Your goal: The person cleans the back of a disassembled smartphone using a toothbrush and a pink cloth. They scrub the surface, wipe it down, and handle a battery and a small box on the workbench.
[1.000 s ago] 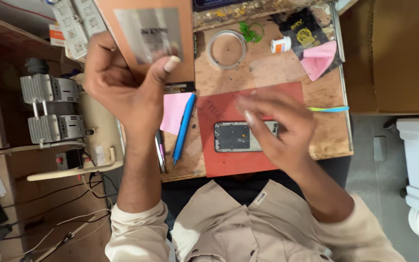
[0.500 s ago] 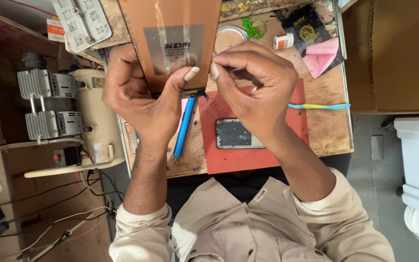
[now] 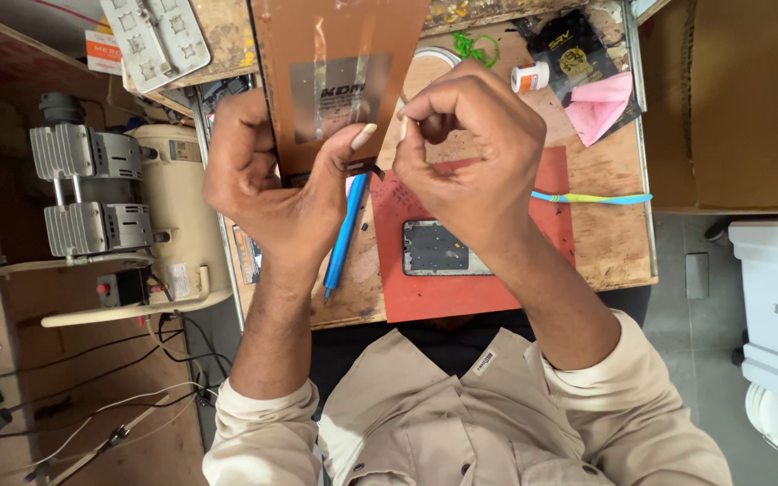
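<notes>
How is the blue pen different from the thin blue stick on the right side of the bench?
The blue pen is thicker and lies nearly upright in the picture, left of the red mat. The thin blue stick is slimmer, paler, yellow-tipped and lies crosswise, right of the mat. Both rest untouched on the wooden bench.

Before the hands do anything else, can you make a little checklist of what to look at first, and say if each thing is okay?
1. Left hand has a firm hold on the brown panel: ok, thumb pressed on its front, fingers behind.
2. Right hand is pinching something at the panel's lower corner: cannot tell, the fingertips hide it.
3. Panel is held clear of the table: ok, it is lifted above the red mat.
4. Phone frame lies flat on the mat: ok.
5. Blue pen is out of the way: ok, it lies beside the mat, under the left hand.
</notes>
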